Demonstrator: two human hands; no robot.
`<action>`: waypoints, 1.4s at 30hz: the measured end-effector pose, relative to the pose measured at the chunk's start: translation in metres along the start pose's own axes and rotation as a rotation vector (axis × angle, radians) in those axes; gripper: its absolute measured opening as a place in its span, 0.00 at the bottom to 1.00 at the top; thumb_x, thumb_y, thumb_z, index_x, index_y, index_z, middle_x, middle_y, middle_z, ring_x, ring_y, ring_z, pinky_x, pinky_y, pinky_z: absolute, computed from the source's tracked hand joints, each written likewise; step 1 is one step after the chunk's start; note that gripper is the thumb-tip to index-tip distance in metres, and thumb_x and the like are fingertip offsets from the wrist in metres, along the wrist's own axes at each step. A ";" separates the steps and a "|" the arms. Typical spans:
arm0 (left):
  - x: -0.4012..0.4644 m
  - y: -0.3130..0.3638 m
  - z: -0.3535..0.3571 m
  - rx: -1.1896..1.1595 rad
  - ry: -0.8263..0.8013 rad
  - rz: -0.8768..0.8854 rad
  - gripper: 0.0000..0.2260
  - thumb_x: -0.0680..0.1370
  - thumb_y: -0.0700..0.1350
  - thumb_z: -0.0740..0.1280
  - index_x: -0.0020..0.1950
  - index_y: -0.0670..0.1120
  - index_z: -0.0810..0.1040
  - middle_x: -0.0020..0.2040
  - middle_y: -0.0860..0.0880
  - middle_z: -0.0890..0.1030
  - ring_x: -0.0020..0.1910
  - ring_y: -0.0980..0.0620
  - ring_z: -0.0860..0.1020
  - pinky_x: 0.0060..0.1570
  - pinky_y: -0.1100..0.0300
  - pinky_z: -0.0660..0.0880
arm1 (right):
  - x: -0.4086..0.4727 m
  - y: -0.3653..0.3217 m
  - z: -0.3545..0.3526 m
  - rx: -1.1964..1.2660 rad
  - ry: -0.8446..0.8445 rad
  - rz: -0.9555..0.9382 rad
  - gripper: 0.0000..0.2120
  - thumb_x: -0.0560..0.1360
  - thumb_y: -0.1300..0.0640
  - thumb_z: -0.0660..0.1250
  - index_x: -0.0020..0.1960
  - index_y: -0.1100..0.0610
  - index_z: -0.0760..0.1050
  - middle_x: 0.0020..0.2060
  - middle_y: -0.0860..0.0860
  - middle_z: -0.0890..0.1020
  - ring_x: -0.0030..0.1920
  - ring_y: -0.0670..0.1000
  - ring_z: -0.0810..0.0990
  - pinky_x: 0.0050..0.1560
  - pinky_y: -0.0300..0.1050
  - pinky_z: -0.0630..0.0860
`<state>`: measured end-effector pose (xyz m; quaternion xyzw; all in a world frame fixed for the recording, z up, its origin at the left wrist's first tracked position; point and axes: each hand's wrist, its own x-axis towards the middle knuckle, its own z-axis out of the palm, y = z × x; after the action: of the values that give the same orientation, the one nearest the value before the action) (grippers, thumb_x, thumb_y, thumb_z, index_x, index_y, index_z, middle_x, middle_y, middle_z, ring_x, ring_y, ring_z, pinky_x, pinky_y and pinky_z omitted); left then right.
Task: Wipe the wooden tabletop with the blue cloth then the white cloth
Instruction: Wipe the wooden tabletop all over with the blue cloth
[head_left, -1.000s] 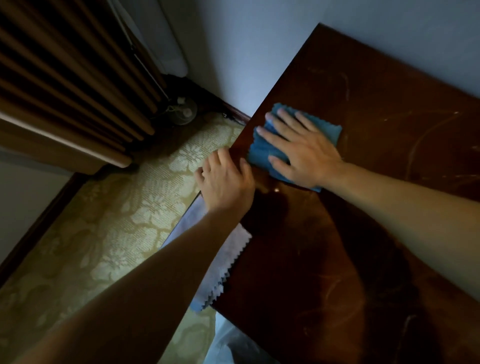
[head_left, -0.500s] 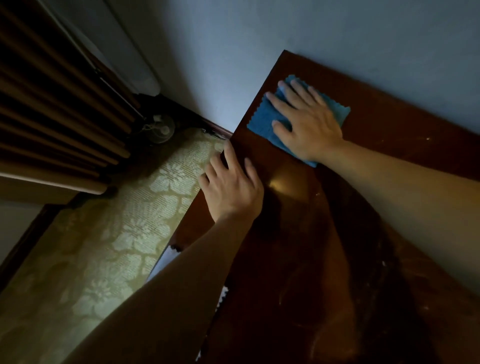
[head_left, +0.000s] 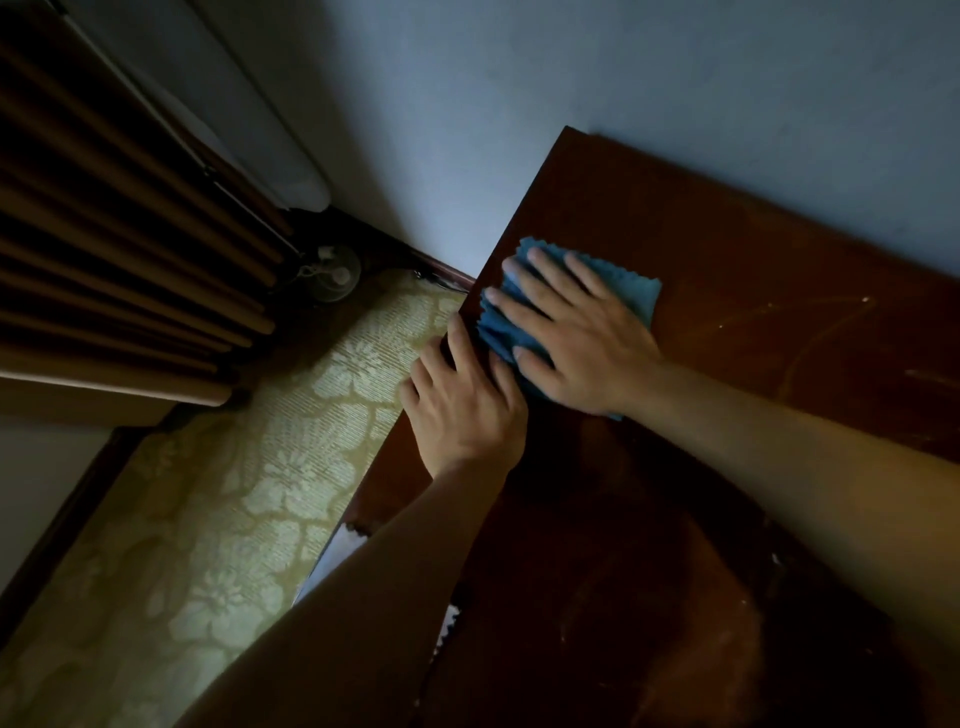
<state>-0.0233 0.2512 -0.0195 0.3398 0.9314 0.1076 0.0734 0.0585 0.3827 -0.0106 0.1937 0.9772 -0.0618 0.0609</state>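
flat, right hand (head_left: 582, 348) presses blue cloth (head_left: 631, 288); left hand (head_left: 462, 410) (fingers straight) rests on tabletop (head_left: 753, 270).

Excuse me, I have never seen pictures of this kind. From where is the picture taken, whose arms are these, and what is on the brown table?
There is no machine here. A person wears one wide camera on the head, and it looks forward and down, so the two arms are the person's own.

The brown surface is a wooden tabletop standing against a pale wall. The right hand lies flat, fingers spread, on a blue cloth and presses it to the wood near the table's left edge. The left hand rests on that edge beside it and holds nothing.

Lower down, a white cloth lies at the same edge, mostly hidden under the left forearm. To the left are a floral patterned floor and a brown curtain.
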 end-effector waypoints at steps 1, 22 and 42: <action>0.000 0.000 0.000 -0.003 -0.008 0.004 0.28 0.81 0.56 0.50 0.77 0.44 0.62 0.65 0.41 0.73 0.61 0.41 0.73 0.62 0.44 0.67 | -0.003 -0.001 0.001 0.003 -0.009 -0.007 0.33 0.79 0.39 0.44 0.82 0.49 0.54 0.82 0.55 0.55 0.82 0.56 0.49 0.81 0.57 0.45; -0.001 0.001 0.007 -0.019 0.061 0.000 0.25 0.82 0.55 0.53 0.76 0.44 0.63 0.62 0.40 0.74 0.59 0.40 0.74 0.59 0.44 0.68 | 0.057 0.069 -0.018 0.099 0.066 0.291 0.29 0.84 0.42 0.49 0.83 0.48 0.51 0.83 0.53 0.52 0.82 0.55 0.46 0.81 0.55 0.41; -0.004 0.001 0.005 -0.032 0.085 0.019 0.25 0.82 0.54 0.55 0.75 0.42 0.65 0.62 0.37 0.74 0.59 0.37 0.74 0.59 0.41 0.69 | -0.033 0.111 -0.006 0.082 0.054 0.523 0.29 0.84 0.43 0.47 0.83 0.51 0.49 0.83 0.52 0.51 0.82 0.57 0.46 0.81 0.57 0.42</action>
<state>-0.0186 0.2507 -0.0237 0.3426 0.9286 0.1376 0.0383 0.1311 0.4727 -0.0106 0.4436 0.8919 -0.0782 0.0411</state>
